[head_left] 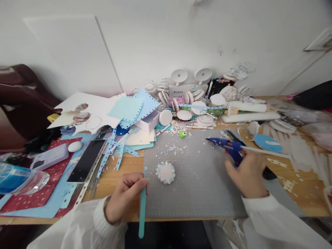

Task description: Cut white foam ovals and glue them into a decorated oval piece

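Note:
My left hand (124, 197) is closed around a long light blue paper strip (142, 214) that hangs down past the table's front edge. My right hand (246, 174) is wrapped on the handle of a blue glue gun (227, 145), whose nozzle points left over the grey cutting mat (197, 183). A small round white piece with a blue scalloped rim (165, 172) lies on the mat between my hands, close to the left one.
Blue and white paper sheets, perforated strips, a black phone (86, 160) and a lilac case (50, 156) crowd the left. White discs, tape rolls, markers and paper rolls line the back. A blue oval (268, 143) and scraps lie at the right.

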A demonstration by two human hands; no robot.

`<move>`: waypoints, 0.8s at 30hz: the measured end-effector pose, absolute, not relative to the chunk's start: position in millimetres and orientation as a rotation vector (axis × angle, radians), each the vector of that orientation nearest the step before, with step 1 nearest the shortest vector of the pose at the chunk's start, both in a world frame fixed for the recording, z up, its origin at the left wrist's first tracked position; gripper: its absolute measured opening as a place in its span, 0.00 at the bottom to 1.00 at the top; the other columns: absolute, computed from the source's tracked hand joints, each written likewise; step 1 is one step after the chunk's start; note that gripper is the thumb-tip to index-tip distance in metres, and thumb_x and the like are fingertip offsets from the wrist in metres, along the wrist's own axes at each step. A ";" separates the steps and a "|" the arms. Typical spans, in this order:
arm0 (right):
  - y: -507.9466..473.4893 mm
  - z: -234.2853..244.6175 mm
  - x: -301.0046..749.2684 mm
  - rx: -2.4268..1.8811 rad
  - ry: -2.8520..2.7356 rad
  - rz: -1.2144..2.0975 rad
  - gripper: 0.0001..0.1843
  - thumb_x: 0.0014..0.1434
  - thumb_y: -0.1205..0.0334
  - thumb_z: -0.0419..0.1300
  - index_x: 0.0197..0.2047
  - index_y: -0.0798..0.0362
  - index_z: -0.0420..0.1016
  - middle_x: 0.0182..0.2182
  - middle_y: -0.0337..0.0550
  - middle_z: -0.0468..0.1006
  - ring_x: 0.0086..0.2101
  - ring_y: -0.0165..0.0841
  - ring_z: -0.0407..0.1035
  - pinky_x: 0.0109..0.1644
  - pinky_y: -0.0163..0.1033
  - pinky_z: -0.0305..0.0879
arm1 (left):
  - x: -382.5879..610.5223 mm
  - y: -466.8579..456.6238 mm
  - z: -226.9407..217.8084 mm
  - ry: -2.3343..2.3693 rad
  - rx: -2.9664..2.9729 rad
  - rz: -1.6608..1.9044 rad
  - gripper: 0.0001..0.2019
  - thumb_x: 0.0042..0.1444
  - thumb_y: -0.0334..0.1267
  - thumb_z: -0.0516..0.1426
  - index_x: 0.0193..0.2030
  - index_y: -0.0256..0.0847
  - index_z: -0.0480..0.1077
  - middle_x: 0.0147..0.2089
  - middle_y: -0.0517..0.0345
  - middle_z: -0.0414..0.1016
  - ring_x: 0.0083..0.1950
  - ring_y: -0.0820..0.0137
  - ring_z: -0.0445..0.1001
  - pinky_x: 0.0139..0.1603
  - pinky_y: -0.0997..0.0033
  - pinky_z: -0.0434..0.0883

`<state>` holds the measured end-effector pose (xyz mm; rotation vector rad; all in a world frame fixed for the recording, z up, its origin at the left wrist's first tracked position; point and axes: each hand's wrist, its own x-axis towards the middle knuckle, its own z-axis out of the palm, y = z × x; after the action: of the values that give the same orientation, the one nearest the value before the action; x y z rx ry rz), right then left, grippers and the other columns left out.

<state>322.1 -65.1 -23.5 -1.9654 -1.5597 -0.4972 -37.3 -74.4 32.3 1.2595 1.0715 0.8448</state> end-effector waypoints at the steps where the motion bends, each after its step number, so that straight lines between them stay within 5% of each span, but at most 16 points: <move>1: -56.2 -26.7 325.9 -2.052 -1.571 -0.491 0.28 0.53 0.50 0.53 0.47 0.67 0.65 0.38 0.63 0.70 0.41 0.55 0.65 0.44 0.60 0.62 | -38.4 -73.0 28.9 1.068 1.262 0.852 0.20 0.57 0.47 0.56 0.18 0.36 0.68 0.18 0.63 0.62 0.22 0.78 0.56 0.25 0.76 0.55; 8: -29.9 -34.7 323.2 -2.193 -1.605 -0.432 0.25 0.53 0.51 0.50 0.37 0.69 0.69 0.31 0.66 0.70 0.37 0.56 0.66 0.40 0.58 0.62 | -42.9 -45.5 9.6 1.081 1.282 0.930 0.20 0.56 0.46 0.56 0.17 0.36 0.69 0.16 0.64 0.55 0.21 0.77 0.51 0.25 0.74 0.51; 16: -16.3 -5.7 303.0 -1.978 -1.377 -0.221 0.17 0.45 0.45 0.60 0.27 0.52 0.69 0.22 0.46 0.71 0.27 0.43 0.69 0.33 0.46 0.65 | -17.2 -0.8 -5.2 0.978 1.285 0.834 0.20 0.54 0.46 0.55 0.17 0.35 0.67 0.15 0.65 0.53 0.19 0.78 0.50 0.22 0.74 0.48; 19: -7.3 -1.2 272.4 -1.774 -1.380 0.027 0.16 0.42 0.49 0.63 0.17 0.49 0.63 0.14 0.39 0.67 0.19 0.37 0.65 0.27 0.43 0.64 | -9.7 6.7 -8.7 0.902 1.300 0.745 0.20 0.52 0.48 0.56 0.17 0.35 0.67 0.14 0.64 0.55 0.18 0.79 0.51 0.21 0.76 0.50; 24: -4.3 -13.0 232.2 -1.591 -1.504 0.245 0.10 0.44 0.58 0.58 0.17 0.49 0.63 0.12 0.35 0.68 0.15 0.31 0.63 0.20 0.36 0.61 | -14.4 8.1 -6.1 0.765 1.356 0.580 0.23 0.51 0.52 0.58 0.17 0.34 0.69 0.17 0.57 0.67 0.19 0.77 0.61 0.21 0.77 0.56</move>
<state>232.2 -4.3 -13.0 -1.5915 -1.5036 0.2448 -14.4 8.1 -6.1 1.3560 0.7647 0.5799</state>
